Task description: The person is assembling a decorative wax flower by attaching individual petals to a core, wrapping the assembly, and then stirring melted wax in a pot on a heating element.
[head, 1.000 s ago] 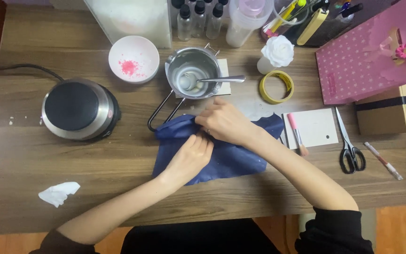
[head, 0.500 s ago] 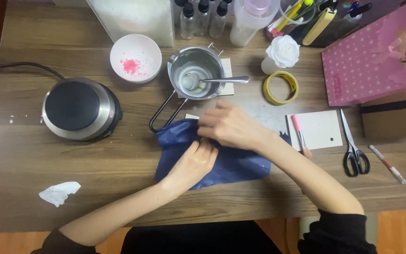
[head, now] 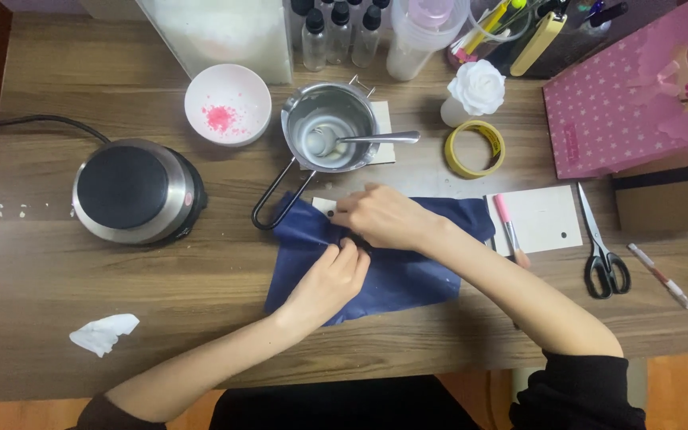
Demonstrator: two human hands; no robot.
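Both hands, left (head: 330,280) and right (head: 384,216), pinch a smooth, creased dark-blue sheet (head: 408,275) lying flat on the wood-grain counter (head: 161,302)

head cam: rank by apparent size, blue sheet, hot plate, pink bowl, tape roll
1. blue sheet, partly under both hands
2. hot plate
3. pink bowl
4. tape roll
All lie on the same table, so the order seems reliable.

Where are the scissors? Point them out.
In the head view, the scissors lie on the table's right side, between the white card and the pen.
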